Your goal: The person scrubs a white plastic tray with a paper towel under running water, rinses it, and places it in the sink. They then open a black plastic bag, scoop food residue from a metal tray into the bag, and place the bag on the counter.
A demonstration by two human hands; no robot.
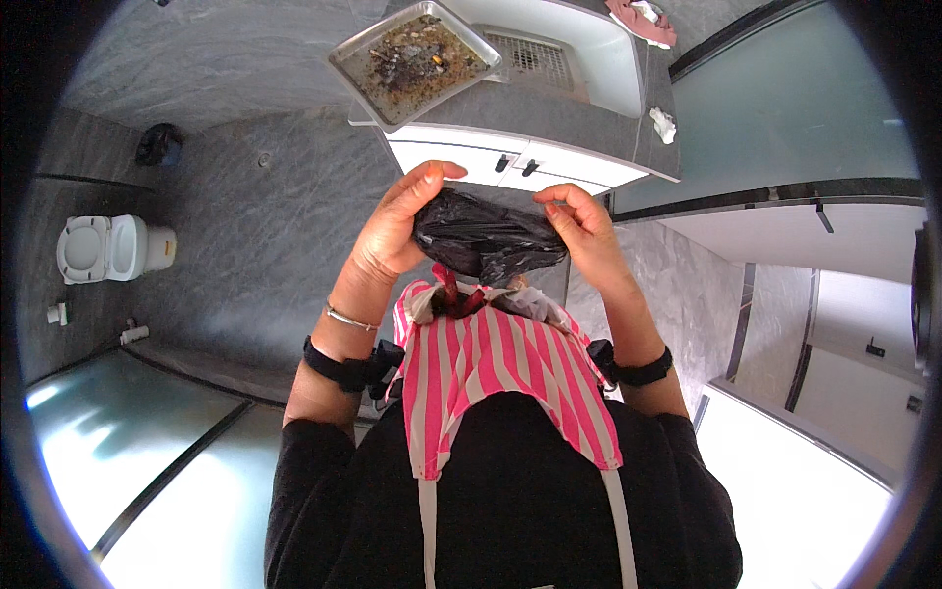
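Note:
A thin black plastic bag [489, 235] is stretched sideways between my two hands, in front of my pink-and-white striped apron [508, 368]. My left hand [401, 224] holds the bag's left end, its thumb and forefinger reaching above the film. At the right end, my right hand [585, 232] grips the bag's edge with bent fingers. Folds of the bag hide some of the fingers. Beyond the hands, a metal tray [383, 110] with dark, wet-looking debris rests on the counter, its near corner jutting past the front edge.
Right of the tray is a white basin [622, 73] with a metal grate [526, 59] in it. Crumpled white tissue [662, 125] and a pink cloth [644, 23] lie on the counter. White cabinet doors [456, 154] face me below. A toilet [88, 250] stands at far left.

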